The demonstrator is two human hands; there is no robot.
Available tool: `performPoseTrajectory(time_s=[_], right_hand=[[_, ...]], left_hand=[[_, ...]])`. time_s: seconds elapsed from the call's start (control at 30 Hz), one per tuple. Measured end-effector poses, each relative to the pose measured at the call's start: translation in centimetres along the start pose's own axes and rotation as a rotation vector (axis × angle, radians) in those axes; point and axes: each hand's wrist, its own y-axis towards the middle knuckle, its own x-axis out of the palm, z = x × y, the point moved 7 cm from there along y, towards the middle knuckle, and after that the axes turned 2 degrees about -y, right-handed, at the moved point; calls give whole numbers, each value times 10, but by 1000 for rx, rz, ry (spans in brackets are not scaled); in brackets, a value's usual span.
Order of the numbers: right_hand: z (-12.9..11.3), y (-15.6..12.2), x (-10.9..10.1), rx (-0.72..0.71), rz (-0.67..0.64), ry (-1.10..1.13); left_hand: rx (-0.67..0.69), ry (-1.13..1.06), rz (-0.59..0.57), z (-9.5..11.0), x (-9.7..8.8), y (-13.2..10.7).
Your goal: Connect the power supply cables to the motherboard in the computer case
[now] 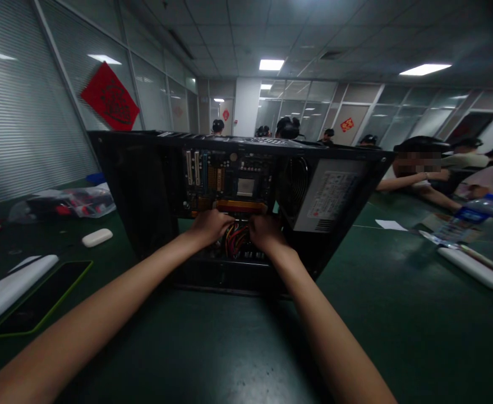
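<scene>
A black computer case stands on the table with its open side facing me. Inside it I see a motherboard and a power supply at the upper right. My left hand and my right hand reach into the lower middle of the case, fingers curled in and closed. They are at the two ends of a red and yellow strip of memory slots. Between and just below them hangs a bundle of coloured cables. What the fingertips grip is hidden.
On the left lie a phone, a white long case, a small white case and a plastic bag of parts. On the right are a water bottle, paper and another white case. Several people sit beyond.
</scene>
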Motion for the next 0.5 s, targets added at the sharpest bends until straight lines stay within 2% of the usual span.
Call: performPoseTrajectory(time_s=[0.33,0.5], right_hand=[[-2,0,-2,8,-32,-7],[-3,0,-1,16,-59,-28]], left_hand=[[-34,19,-21,-2,-1,0],[1,24,11,1,-5,-2]])
